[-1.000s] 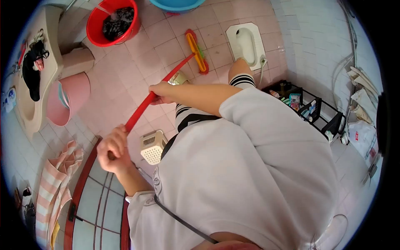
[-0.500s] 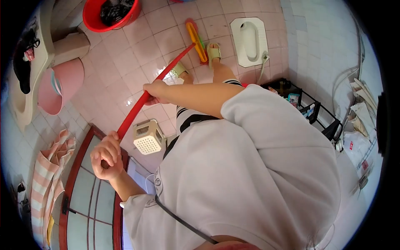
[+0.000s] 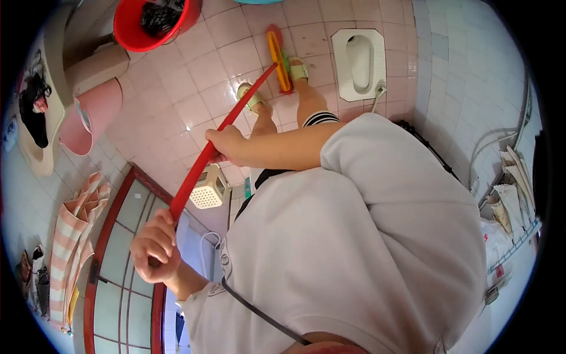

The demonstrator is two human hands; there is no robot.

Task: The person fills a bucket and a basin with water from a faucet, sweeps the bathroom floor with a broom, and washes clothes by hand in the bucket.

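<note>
A mop with a long red handle [image 3: 194, 171] slants across the view. Its orange-yellow head [image 3: 279, 62], with pink ends and a bit of green at one side, rests on the tiled floor between my feet. My left hand [image 3: 156, 245] is wrapped round the handle's top end. Farther down the handle, my right hand [image 3: 229, 144] grips it too, with the fingers partly hidden behind the handle.
A squat toilet [image 3: 358, 65] is set in the floor to the right. At the upper left stand a red bucket [image 3: 132, 32] with dark contents and a pink bin [image 3: 106, 115]. A beige stool [image 3: 206, 192] is near my left side, by a red-framed door [image 3: 121, 265]. Striped cloth [image 3: 73, 230] hangs there.
The camera view has shifted a little. My body hides more of the black rack on the right. Both hands keep their hold on the mop, whose head has barely moved.
</note>
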